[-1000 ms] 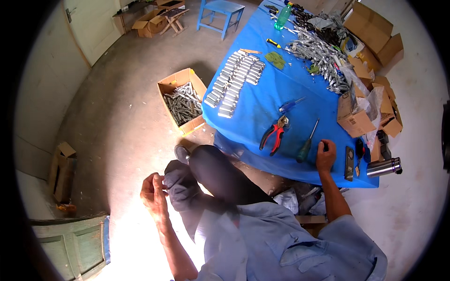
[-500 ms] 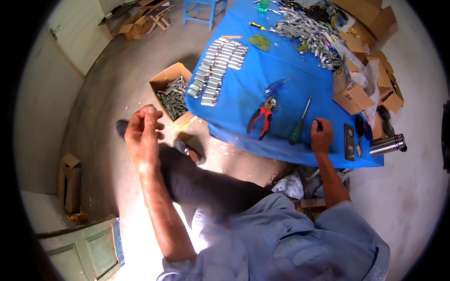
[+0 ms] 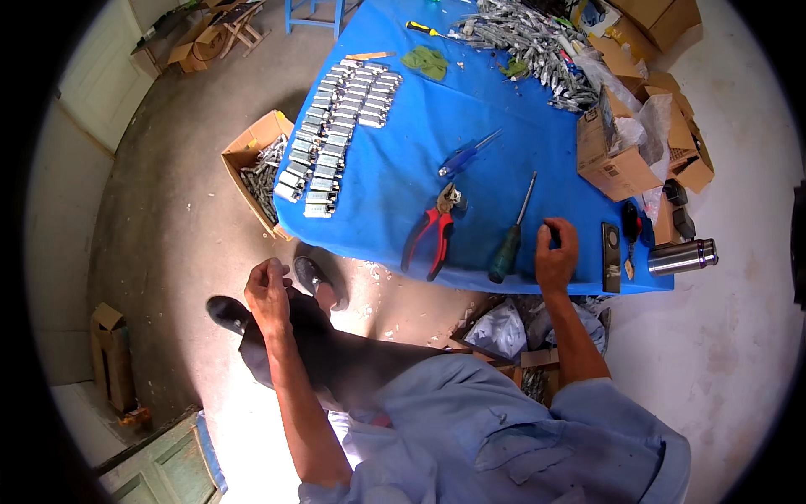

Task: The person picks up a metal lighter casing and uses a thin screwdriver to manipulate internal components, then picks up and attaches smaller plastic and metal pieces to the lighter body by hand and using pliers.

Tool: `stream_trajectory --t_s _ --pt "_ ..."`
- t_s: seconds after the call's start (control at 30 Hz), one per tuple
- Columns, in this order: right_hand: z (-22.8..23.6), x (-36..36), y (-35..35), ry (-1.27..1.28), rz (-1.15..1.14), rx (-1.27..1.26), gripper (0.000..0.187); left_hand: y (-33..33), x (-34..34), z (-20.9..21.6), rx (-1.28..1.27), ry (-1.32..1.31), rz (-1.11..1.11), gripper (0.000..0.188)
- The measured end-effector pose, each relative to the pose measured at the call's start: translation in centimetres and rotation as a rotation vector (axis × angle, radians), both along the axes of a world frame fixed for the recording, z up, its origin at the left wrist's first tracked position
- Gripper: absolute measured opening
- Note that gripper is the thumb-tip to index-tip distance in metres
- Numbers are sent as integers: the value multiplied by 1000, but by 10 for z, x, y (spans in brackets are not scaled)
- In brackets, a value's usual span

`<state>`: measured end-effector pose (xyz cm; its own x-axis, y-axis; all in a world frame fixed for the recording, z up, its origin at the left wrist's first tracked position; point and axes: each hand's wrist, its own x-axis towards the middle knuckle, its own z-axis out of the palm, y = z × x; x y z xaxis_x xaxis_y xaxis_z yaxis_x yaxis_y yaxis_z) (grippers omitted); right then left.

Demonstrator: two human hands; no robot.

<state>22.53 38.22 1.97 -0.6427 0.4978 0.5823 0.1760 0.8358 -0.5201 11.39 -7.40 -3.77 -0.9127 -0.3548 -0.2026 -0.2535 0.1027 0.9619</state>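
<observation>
My left hand is held over my raised leg, off the table's near left corner. Its fingers are curled in and no object shows in them. My right hand rests on the blue cloth at the table's near edge, fingers curled; a dark gap shows by the thumb, and what it holds, if anything, is hidden. Just left of it lies a green-handled screwdriver. Farther left are red-and-black pliers, with a blue-handled screwdriver beyond them. A flat dark plate lies right of my right hand.
Small silvery metal parts stand in rows on the left side. A heap of metal pieces covers the far right, near open cardboard boxes. A steel flask lies at the right corner. On the floor sits a carton of metal pieces.
My left hand has come down toward my knee, its fingers more curled. My right hand stays on the cloth by the green screwdriver. The view has shifted, and both shoes now show more.
</observation>
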Motion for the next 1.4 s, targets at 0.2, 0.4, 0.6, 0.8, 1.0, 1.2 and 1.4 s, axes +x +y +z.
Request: stream_trajectory --t_s 0.2,0.4,0.6,0.8,1.0,1.2,1.4 --pt "-2 1 4 17 4 -14 11 13 -18 -3 107 -77 11 34" --pt "-4 3 6 6 28 -34 12 33 -27 5 290 -61 123 54" --pt "-2 5 2 -13 20 -68 12 52 -29 12 358 -55 86 55" --pt "0 3 -1 28 53 -83 10 78 -33 16 364 -42 157 63" --pt "2 3 2 49 52 -19 9 90 -36 18 405 -35 256 65" --pt "4 1 -3 45 55 -30 8 75 -32 13 404 -44 152 53" --pt "7 1 -2 21 37 72 8 61 -17 8 278 -44 85 55"
